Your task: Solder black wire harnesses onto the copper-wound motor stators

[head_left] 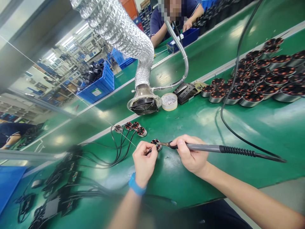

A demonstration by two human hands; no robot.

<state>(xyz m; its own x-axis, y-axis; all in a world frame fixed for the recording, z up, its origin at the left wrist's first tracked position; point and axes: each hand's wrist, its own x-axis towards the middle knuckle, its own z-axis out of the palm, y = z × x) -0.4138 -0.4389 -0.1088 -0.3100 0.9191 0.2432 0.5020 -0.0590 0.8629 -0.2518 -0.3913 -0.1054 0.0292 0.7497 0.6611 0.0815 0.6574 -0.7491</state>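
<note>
My right hand [193, 156] is closed round the grey handle of a soldering iron [206, 147], whose tip points left. The tip meets a small round motor stator [155, 142] with a metal rim and copper windings, standing on the green bench. At the stator's left edge, my left hand [145, 160] pinches the end of a black cable [148, 152]. A thin pale wire [121, 135] runs down from the upper left to these fingers; whether they grip it too is hard to see. My fingertips partly cover the joint.
Behind the stator hangs a fume fan [145, 107] on a foil duct [130, 35]. A white tub [169, 102] and a black iron stand [187, 93] are beside it. Finished-looking stators [141, 131] trail cables at left; many stators [252, 95] fill the right. A co-worker [157, 24] sits opposite.
</note>
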